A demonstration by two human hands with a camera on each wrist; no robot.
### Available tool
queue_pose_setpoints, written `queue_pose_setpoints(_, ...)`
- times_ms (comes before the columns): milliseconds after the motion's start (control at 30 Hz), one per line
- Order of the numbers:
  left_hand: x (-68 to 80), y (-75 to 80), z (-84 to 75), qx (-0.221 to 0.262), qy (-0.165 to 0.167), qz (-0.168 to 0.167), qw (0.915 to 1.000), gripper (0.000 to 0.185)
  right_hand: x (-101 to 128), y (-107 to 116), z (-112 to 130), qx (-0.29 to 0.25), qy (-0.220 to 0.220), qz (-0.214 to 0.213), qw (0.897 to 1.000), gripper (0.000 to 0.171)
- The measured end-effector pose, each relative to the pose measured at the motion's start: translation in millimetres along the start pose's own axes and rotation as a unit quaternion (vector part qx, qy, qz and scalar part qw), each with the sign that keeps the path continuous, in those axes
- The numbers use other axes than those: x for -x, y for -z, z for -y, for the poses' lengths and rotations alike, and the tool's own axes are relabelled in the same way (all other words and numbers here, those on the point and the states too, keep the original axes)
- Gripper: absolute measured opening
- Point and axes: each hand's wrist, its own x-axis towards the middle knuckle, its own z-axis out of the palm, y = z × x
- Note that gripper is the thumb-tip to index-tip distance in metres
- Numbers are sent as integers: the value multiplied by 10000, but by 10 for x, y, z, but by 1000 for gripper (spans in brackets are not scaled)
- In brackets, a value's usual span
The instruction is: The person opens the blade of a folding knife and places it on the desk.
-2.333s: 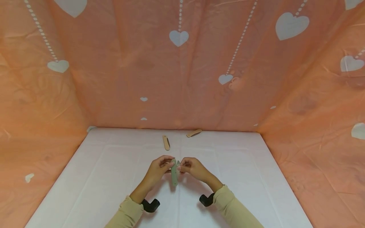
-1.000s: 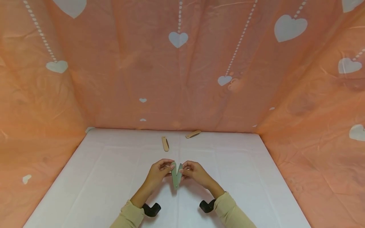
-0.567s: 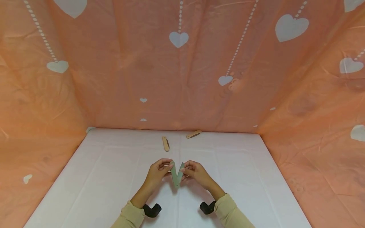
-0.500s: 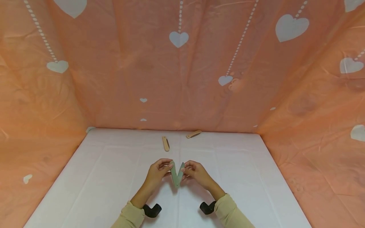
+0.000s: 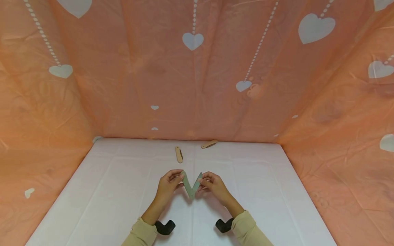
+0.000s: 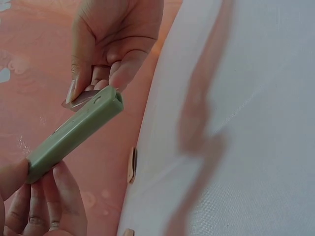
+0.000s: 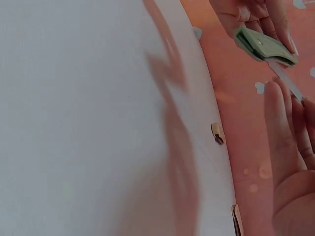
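A green folding knife, half unfolded into a V with its pivot toward the person, is held above the table between both hands. My left hand [image 5: 167, 183] pinches the free end of its handle [image 6: 74, 132] between thumb and fingers. On the other side, my right hand [image 5: 214, 186] pinches the blade [image 7: 286, 79] near its tip. The left wrist view shows the handle clearly, while the right fingers hide part of the blade. Beyond the hands, two beige folding knives lie on the table, one folding knife [image 5: 179, 154] nearer and another folding knife [image 5: 209, 144] at the far edge.
A white cloth covers the table [image 5: 123, 191]. Orange curtains [image 5: 197, 85] with white hearts surround it at the back and sides. Black curved mounts, a left mount [image 5: 165, 227] and a right mount [image 5: 224, 225], stick out from the wrists.
The blade has swung away from the handle, from a narrow gap to a wide V. Both hands have drawn apart slightly while keeping their hold. The two beige knives have stayed put.
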Motion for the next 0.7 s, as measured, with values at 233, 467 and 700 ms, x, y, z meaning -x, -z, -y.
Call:
queue_pose_setpoints(233, -13, 3, 28, 220, -97, -131, 9996, 34, -51, 58, -178, -252, 146, -272, 9992, 19)
queue_pose_setpoints(467, -18, -11, 57, 519, -200, -217, 9982, 33, -72, 72, -273, -484, 203, -576, 9970, 25)
queue_pose_setpoints(700, -16, -44, 51, 721, -258, -428, 9961, 35, -72, 71, -278, -802, 217, -877, 9927, 24)
